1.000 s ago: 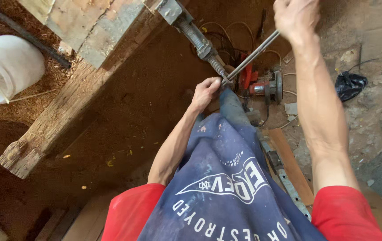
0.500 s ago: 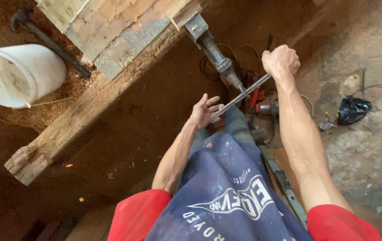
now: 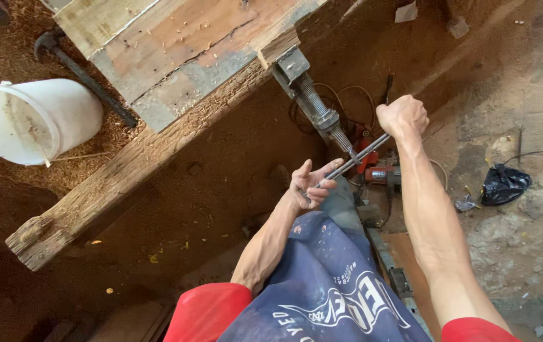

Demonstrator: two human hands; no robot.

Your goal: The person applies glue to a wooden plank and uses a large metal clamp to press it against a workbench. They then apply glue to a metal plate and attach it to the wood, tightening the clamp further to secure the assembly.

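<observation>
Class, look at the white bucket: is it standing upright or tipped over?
Tipped. The white bucket lies on its side on the sawdust, its open mouth facing sideways, leftward.

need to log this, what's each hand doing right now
Left hand: fingers loosely open, palm against one end of the metal bar.
Right hand: closed in a fist around the bar's other end.

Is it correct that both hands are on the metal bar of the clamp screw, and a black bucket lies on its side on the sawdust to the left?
Not quite: the bucket is white, not black, as the head view shows. The rest holds: the left hand and the right hand are on the metal bar of the clamp screw, and the bucket lies on its side on the sawdust.
</observation>
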